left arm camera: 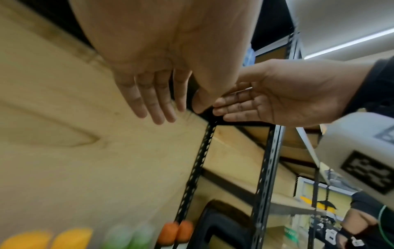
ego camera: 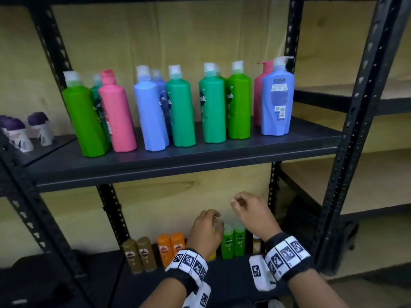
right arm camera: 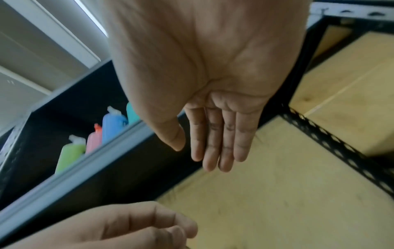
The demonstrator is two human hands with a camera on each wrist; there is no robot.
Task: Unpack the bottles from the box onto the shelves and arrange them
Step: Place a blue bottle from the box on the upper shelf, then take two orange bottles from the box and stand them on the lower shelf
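Note:
Several large bottles stand in a row on the upper black shelf point(ego camera: 178, 162): green point(ego camera: 84, 121), pink point(ego camera: 117, 116), blue point(ego camera: 151, 114), teal point(ego camera: 181, 112) and a blue pump bottle point(ego camera: 277, 101) at the right end. On the lower shelf stand small brown bottles point(ego camera: 139, 254), orange bottles point(ego camera: 171, 246) and green bottles point(ego camera: 233, 241). My left hand point(ego camera: 213, 221) hovers over that small row, empty with relaxed fingers point(left arm camera: 157, 107). My right hand point(ego camera: 239, 202) is beside it and a little higher, also empty, its fingers point(right arm camera: 213, 151) straight. No box is in view.
Small purple-capped containers point(ego camera: 24, 132) stand on the neighbouring shelf at left. Black perforated uprights point(ego camera: 355, 130) frame the bay; a plywood back panel point(ego camera: 178, 41) lies behind. Bare wooden shelves point(ego camera: 378, 174) lie to the right. Another person's arm point(left arm camera: 362, 227) shows in the left wrist view.

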